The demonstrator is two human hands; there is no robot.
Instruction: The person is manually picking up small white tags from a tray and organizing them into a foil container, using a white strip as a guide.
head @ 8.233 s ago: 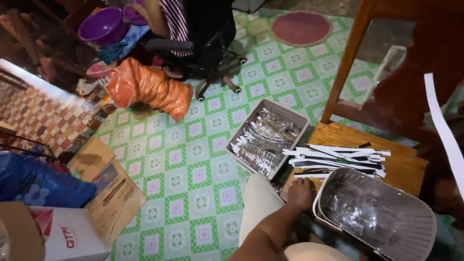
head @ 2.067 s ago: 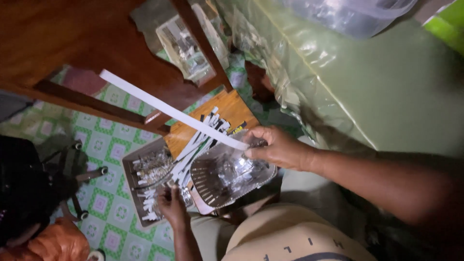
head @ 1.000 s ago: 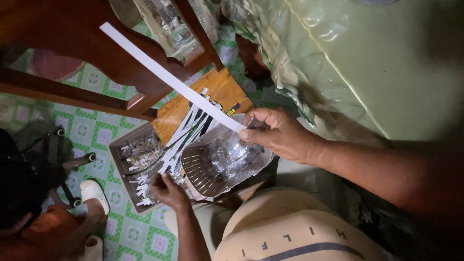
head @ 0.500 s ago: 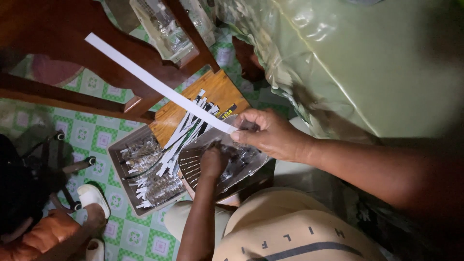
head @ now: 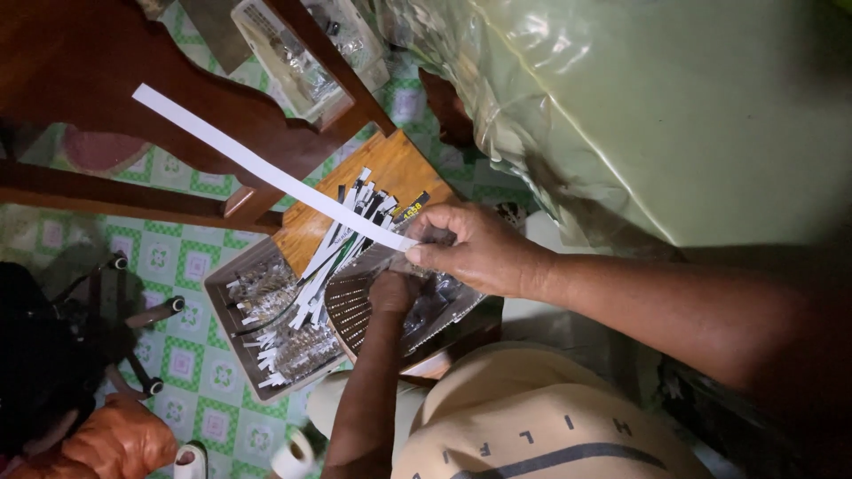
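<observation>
Strip [head: 266,173] pinched at its end by our right hand [head: 475,248]; left hand [head: 390,291] digs in the basket [head: 351,310], fingers hidden. Keep strip taut.

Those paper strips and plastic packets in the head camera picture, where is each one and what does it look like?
Long paper strip: plain white, pinched at one end by the right hand, slanting up to the left.
Pile of short strips: white, black and green, on the wooden stool.
Clear crinkly packets: with white tags, in the grey tray on the floor.
Plastic basket: the left hand reaches into it.
</observation>
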